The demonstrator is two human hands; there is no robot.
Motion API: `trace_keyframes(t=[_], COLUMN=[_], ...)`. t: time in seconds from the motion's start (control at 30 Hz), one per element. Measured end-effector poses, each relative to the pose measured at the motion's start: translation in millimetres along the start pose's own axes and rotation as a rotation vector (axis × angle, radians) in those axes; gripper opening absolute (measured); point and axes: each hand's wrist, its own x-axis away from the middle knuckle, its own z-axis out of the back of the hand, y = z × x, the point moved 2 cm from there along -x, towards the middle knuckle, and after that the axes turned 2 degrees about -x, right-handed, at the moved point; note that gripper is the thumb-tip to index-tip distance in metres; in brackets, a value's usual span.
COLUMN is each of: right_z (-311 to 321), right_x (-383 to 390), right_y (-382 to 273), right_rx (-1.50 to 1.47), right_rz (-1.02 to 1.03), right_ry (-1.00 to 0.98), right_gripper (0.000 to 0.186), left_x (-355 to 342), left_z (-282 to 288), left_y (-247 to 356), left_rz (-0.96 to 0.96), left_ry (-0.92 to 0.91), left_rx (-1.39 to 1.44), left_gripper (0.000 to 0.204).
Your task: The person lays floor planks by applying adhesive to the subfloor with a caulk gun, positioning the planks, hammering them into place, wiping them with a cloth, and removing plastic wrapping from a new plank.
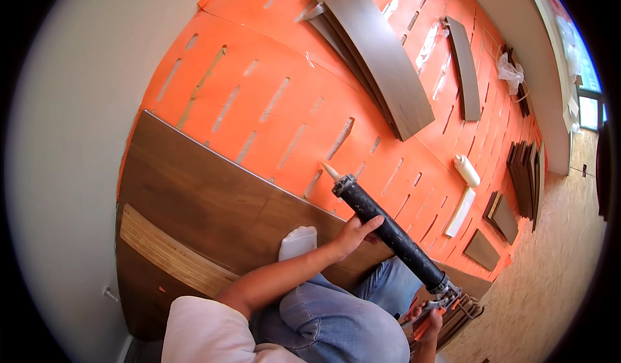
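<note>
My left hand [361, 232] grips the black barrel of a caulking gun [393, 232], whose pale nozzle [330, 171] points up and left over the orange slotted underlay [259, 53]. My right hand [428, 327] is closed round the gun's metal and orange trigger handle at the lower right. My knees, in jeans, are on or just above brown laid flooring [168, 162]. A light wooden board [174, 250] with grooves lies on that flooring at the left, and a white sock-covered foot [297, 240] shows beside my left arm.
Brown planks [375, 59] and a narrower plank [462, 65] lie on the underlay. A white sausage pack [467, 170], a white strip [460, 211] and stacked plank pieces [524, 179] are at the right. A white wall [71, 137] runs along the left, chipboard [537, 266] at the right.
</note>
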Motion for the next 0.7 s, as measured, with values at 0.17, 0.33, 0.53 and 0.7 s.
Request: trace_keyframes(t=[0.17,0.33,0.53,0.7], right_z=[-3,-11,-19,-26], right_x=[1,-8,-9,-6], right_y=[7,2,-2,-4], right_rx=[-0.043,0.009,-0.022,0.022], right_rz=[-0.003,-0.002,-0.003,-0.004], right_ry=[0.094,0.093,0.114,0.181], right_gripper=[0.046,0.044,0.04,0.039], left_x=[-13,-25,-26,-31], left_z=[0,7,7,8], left_y=[1,7,11,13], left_rz=[0.02,0.012,0.019,0.017], left_ry=[-0.012,-0.036,-0.014,0.004], left_rx=[-0.009,-0.036,-0.009,0.008], left_gripper=[0.045,0.047,0.044,0.044])
